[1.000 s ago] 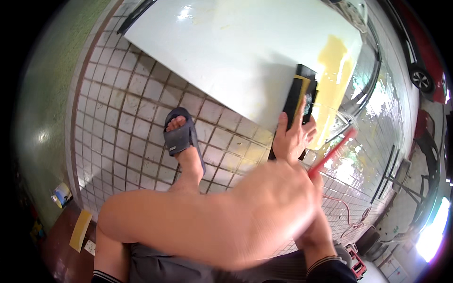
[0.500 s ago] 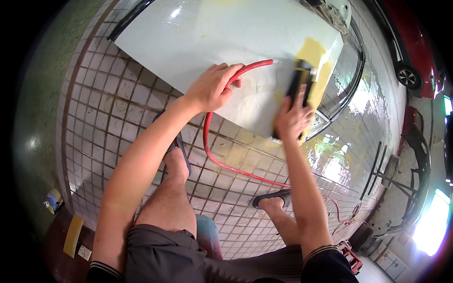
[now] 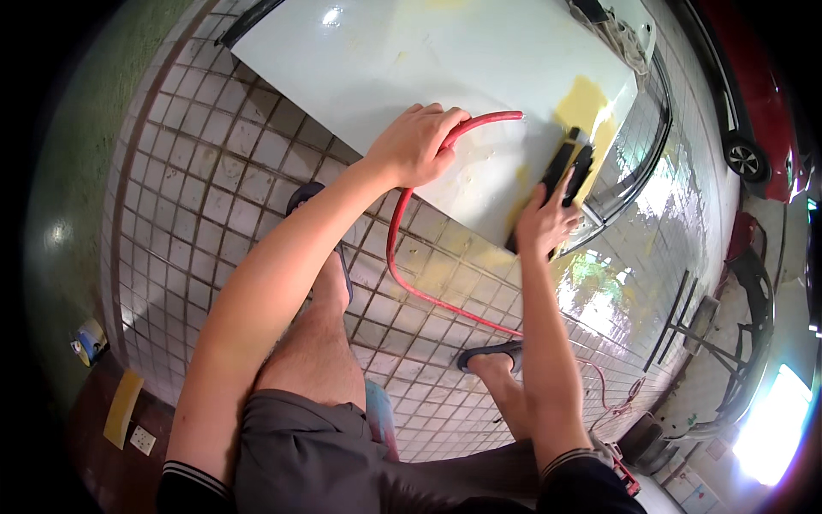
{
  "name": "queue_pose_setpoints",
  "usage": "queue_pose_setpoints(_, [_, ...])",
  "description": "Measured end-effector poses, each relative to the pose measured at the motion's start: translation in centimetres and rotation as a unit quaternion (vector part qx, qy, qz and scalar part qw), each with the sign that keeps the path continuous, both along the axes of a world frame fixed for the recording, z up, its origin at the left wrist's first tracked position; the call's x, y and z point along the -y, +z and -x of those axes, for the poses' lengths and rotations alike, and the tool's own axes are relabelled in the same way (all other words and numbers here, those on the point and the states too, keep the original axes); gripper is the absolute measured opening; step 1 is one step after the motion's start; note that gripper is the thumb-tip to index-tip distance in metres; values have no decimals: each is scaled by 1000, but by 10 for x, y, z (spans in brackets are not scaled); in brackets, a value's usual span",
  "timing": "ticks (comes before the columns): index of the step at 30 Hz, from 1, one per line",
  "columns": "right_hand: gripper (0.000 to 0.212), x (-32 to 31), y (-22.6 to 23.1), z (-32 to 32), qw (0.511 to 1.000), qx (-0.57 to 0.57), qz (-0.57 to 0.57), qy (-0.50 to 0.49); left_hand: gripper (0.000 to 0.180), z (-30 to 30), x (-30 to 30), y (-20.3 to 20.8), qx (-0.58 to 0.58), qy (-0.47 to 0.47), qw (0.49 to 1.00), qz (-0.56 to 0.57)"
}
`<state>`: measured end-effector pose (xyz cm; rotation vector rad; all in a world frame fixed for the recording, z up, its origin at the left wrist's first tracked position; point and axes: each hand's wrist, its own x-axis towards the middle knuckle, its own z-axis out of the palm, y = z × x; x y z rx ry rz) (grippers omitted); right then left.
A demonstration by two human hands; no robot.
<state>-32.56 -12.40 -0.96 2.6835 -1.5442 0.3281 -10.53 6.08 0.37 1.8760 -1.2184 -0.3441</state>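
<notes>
Red hose [image 3: 445, 141] gripped by left hand [image 3: 417, 144], sanding block [image 3: 561, 176] under right hand [image 3: 542, 224]

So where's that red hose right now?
In the head view, the red hose is gripped by the left hand over the white panel, then loops down across the tiled floor between the person's feet.

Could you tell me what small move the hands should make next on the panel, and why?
Probably slide the sanding block up across the yellow filler patch. The right hand presses the block at the patch's lower edge, while the left hand holds the red hose with its end aimed toward that spot on the white panel.
</notes>
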Motion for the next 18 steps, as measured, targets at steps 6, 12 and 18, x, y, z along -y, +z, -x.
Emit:
queue_pose_setpoints(6, [72, -31, 2, 29, 984, -23, -7, 174, 38, -7, -12, -1, -2, 31, 999, 11])
queue_pose_setpoints(12, [74, -31, 4, 21, 998, -47, 3, 38, 37, -4, -5, 2, -22, 17, 1000, -13])
queue_pose_setpoints(18, [76, -59, 18, 74, 985, -60, -83, 139, 30, -3, -3, 4, -26, 41, 999, 16])
